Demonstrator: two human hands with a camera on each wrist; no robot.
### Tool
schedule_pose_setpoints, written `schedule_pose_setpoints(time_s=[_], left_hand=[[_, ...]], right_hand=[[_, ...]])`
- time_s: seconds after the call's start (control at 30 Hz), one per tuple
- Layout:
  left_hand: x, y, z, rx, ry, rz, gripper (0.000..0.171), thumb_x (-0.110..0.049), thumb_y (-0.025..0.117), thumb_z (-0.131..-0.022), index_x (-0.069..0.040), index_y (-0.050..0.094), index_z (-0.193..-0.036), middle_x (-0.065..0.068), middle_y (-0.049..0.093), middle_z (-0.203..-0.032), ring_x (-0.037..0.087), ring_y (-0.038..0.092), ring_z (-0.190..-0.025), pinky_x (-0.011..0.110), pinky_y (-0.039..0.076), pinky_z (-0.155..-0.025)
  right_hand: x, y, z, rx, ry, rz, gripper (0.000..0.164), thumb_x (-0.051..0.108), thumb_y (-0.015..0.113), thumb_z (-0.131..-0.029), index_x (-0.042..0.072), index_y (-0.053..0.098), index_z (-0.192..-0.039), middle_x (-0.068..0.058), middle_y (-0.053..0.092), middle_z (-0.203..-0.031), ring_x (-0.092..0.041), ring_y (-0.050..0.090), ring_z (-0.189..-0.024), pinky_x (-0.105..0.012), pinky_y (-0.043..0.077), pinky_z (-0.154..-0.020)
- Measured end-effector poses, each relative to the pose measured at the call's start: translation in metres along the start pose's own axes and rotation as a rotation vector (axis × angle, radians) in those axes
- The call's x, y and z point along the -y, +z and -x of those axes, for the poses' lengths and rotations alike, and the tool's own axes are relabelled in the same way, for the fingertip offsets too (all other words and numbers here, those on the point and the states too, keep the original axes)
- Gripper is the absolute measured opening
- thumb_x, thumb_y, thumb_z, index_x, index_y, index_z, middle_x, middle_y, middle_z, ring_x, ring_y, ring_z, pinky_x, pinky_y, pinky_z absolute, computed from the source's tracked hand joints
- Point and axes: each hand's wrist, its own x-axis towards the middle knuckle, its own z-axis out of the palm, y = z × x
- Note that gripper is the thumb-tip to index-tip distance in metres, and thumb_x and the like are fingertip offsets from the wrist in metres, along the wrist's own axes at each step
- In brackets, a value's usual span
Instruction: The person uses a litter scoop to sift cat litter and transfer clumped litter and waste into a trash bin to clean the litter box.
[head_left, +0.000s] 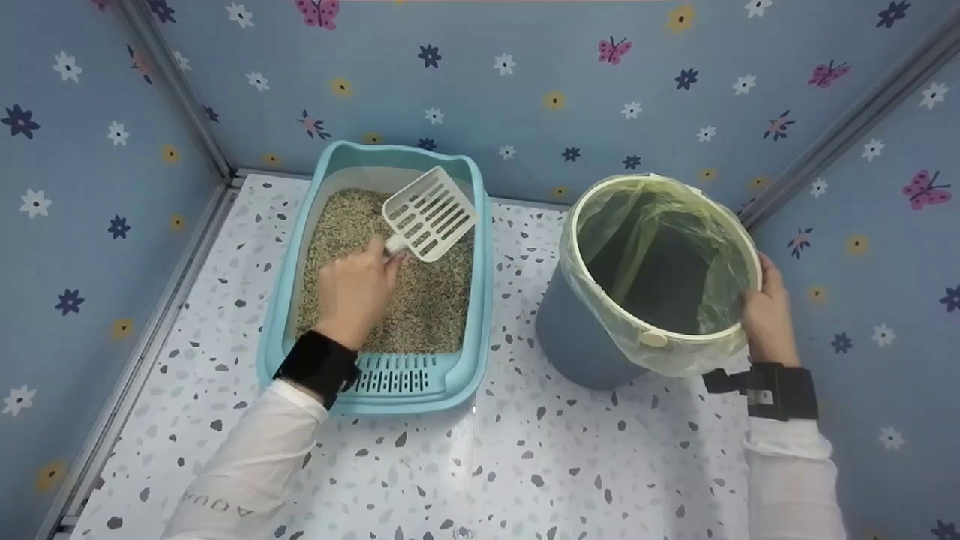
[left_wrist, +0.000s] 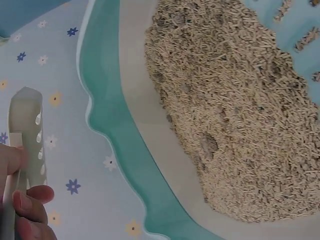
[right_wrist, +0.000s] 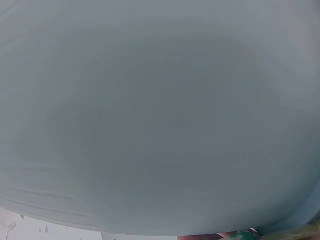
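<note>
Head view. Left hand [head_left: 354, 289], left of centre: forearm in a white sleeve [head_left: 251, 465] slanting up from the lower left, black wrist strap [head_left: 319, 366], back of hand uppermost, fingers curled round the handle of a white slotted scoop [head_left: 430, 215]. Scoop head near the centre, pointing to the upper right, above the litter [head_left: 345, 225] in a blue tray [head_left: 486, 292]. Right hand [head_left: 770, 315], right of the frame: forearm upright from the lower right, hand gripping the rim of a blue-grey bin [head_left: 574, 334] at its right side. Bin lined with a translucent yellow bag [head_left: 675, 358].

Left wrist view. Left hand at the lower left edge, thumb and fingers closed on the handle; scoop upright at the left, beside the tray wall; litter at upper right.

Right wrist view. Pale blue-grey surface across nearly the whole frame; right hand's grip cannot be told here.
</note>
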Motion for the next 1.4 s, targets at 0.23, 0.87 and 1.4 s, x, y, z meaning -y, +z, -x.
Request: schedule_pose_setpoints(time_s=[0.23, 0.87, 1.4], left_hand=[[0.028, 0.009, 0.018, 0.115, -0.111, 0.020, 0.047, -0.042, 0.049, -0.096, 0.002, 0.056, -0.111, 0.006, 0.046, -0.052, 0.021, 0.043, -0.040, 0.032, 0.032, -0.038], [0.055, -0.001, 0.048, 0.536, -0.141, -0.078, 0.051, -0.029, 0.049, -0.098, 0.002, 0.057, -0.059, 0.015, 0.053, -0.055, 0.030, 0.059, -0.052, 0.044, 0.050, -0.048], [0.051, 0.009, 0.025, 0.747, -0.130, 0.052, 0.031, -0.004, 0.047, -0.087, -0.006, 0.054, -0.057, 0.013, 0.055, -0.063, 0.019, 0.045, -0.050, 0.028, 0.036, -0.041]], right_hand=[[0.000, 0.000, 0.000, -0.011, -0.005, 0.016, 0.068, -0.007, 0.022, -0.089, 0.009, 0.000, -0.152, -0.016, 0.004, -0.157, -0.035, 0.016, -0.141, -0.047, 0.018, -0.114], [0.001, -0.002, 0.001, -0.005, -0.006, 0.017, 0.070, -0.006, 0.025, -0.088, 0.010, 0.000, -0.152, -0.016, 0.005, -0.157, -0.037, 0.022, -0.139, -0.048, 0.024, -0.112], [0.000, -0.001, 0.000, -0.001, 0.000, 0.029, 0.066, -0.004, 0.023, -0.092, 0.010, 0.000, -0.152, -0.016, 0.005, -0.157, -0.038, 0.022, -0.139, -0.048, 0.023, -0.112]])
